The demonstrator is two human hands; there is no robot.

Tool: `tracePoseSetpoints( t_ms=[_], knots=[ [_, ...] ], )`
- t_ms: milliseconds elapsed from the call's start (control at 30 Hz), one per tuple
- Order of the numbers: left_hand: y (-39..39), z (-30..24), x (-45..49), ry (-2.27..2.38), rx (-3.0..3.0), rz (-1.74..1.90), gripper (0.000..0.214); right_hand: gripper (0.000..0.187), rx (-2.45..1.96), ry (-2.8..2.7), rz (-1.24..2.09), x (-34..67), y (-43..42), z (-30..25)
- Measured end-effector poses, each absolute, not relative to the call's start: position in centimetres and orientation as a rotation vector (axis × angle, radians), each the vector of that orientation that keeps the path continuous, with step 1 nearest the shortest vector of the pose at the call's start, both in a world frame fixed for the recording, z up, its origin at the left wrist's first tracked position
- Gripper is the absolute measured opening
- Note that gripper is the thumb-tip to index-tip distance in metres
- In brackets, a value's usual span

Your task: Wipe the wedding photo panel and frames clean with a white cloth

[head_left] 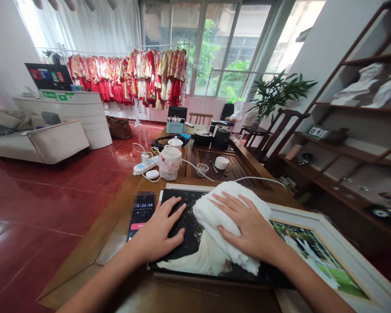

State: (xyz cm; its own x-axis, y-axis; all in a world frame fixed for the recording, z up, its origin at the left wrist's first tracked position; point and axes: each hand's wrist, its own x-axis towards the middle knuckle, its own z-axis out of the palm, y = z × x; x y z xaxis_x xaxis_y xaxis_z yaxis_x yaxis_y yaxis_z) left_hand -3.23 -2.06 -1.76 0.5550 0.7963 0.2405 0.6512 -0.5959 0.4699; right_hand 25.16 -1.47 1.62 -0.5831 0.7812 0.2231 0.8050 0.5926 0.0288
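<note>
At a long wooden table [117, 226], stretching off toward the windows. Across its near right end, a big white-framed picture [345, 256], lying flat, green outdoor scene inside. Over the left part of that frame, a dark photo panel [195, 226], also flat, pale gown shape along its lower edge. Farther up the table, well apart from both hands, a slatted tea tray [237, 169].

On the panel, a folded white towel [215, 208], thick and bunched (runs from near the panel's top edge down toward its bottom edge). Presses the right hand [252, 232] flat on top of the towel: palm down, fingers straight and spread, clasped around nothing. Lays the left hand [159, 232] palm down on the panel's bare left part, fingers likewise open and a little apart, tips just beside the towel without touching it, holding nothing.

Beyond the hands, beside the tray, a white teapot [171, 161]. Just left of the left hand, a black phone [141, 213], face up, timer screen reading 0:22:06. Next to the teapot, a white power strip [146, 166]. On the tray, a small white cup [221, 162].
</note>
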Motion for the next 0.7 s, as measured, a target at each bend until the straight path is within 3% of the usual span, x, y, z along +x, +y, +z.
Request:
tracePoseSetpoints(
  t_ms=[400,700],
  knots=[
    [-2.0,-1.8,-3.3,1.183,2.462,0.641,0.059,0.076,-1.244,-2.723,-0.244,25.5,-7.9,1.1],
    [-2.1,-1.8,-3.6,1.171,2.443,0.664,0.058,0.068,-1.252,-2.711,-0.148,24.2,-3.7,2.0]
  ],
)
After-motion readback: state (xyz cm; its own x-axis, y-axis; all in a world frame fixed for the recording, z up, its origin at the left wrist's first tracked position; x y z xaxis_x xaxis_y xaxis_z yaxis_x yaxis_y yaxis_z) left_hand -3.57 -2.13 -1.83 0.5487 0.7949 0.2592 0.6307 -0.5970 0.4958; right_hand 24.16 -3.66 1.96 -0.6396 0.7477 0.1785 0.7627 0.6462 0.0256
